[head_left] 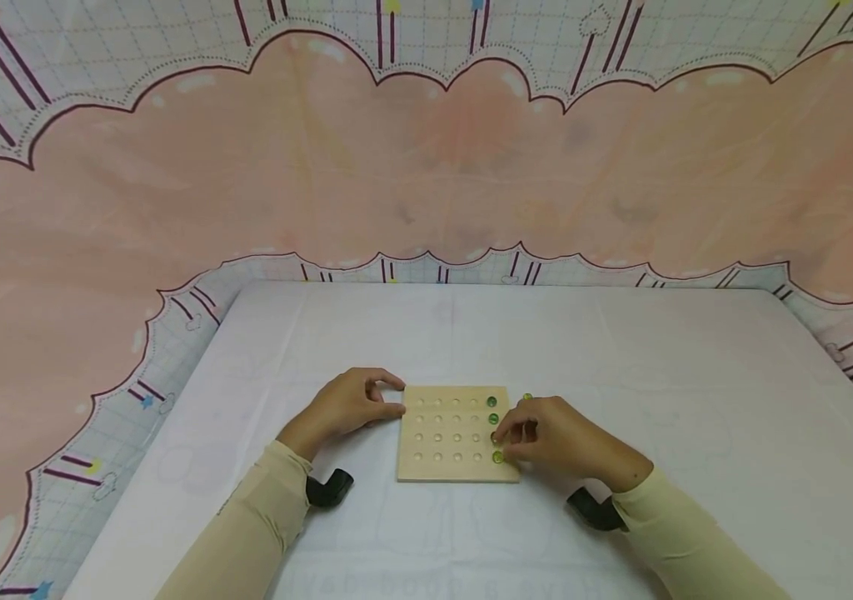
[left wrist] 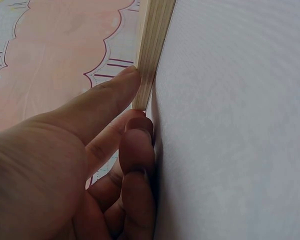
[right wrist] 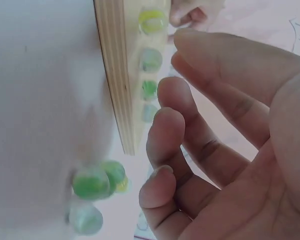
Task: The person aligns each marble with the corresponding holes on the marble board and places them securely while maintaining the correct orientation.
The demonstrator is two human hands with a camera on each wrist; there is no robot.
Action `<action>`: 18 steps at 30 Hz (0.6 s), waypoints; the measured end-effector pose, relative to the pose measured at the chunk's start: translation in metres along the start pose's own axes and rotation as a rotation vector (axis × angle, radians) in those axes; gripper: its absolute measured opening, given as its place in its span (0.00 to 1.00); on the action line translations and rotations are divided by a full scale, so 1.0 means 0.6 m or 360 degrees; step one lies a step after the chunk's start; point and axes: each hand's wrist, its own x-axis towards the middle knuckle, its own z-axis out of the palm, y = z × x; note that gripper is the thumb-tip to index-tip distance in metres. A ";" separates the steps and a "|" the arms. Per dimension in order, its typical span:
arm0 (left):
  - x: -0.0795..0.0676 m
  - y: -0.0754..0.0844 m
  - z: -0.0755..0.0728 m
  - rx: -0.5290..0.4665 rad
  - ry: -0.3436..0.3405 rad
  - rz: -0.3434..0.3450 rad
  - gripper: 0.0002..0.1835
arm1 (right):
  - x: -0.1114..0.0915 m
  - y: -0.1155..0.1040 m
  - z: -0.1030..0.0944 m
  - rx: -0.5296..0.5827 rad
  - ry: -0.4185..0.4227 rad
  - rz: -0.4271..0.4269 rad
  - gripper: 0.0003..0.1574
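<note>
Board (head_left: 447, 428), head view: pale wood with rows of shallow dimples, lying flat toward 6 o'clock of the frame on a white tabletop (head_left: 366, 333).
Seated marbles (head_left: 493, 419), head view: four, green to yellow-green, filling the column on the board's 3 o'clock side.
Left hand (head_left: 351, 402), head view: between 9 and 10 o'clock of the board, thumb and forefinger parted, tips against its edge.
Right hand (head_left: 557, 433), head view: at 3 o'clock of the board, bent fingertips partly covering the second marble up from the 6 o'clock end.
Loose marble (head_left: 527, 397), head view: off the board at its 2 o'clock, partly behind the right hand.
Wrist devices (head_left: 329, 490), head view: black, at 8 and 4 o'clock of the board, beside tan sleeves (head_left: 254, 517).
Backdrop (head_left: 366, 183), head view: peach, with scalloped dark outlines, across 12 o'clock.
Left hand, left wrist view: extends from 8 o'clock; thumb fairly straight on the board's layered edge, a fingertip at its end, other fingers loosely bent.
Right hand, right wrist view: extends from 4 o'clock, thumb and fingers loosely spread, gripping nothing visible.
Seated marbles, right wrist view: lined from 12 o'clock toward the centre, near the fingertips; contact cannot be told.
Loose marbles (right wrist: 91, 183), right wrist view: clustered around 7 o'clock, green, pale and yellow.
</note>
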 end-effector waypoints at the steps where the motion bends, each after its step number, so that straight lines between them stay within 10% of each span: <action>1: 0.000 0.000 0.000 0.0002 0.0000 0.0004 0.19 | 0.000 0.001 -0.003 -0.0019 0.0013 0.0012 0.09; 18: -0.002 0.000 0.000 -0.0001 -0.0001 -0.0006 0.19 | -0.006 0.036 -0.053 -0.0102 0.0199 0.0259 0.08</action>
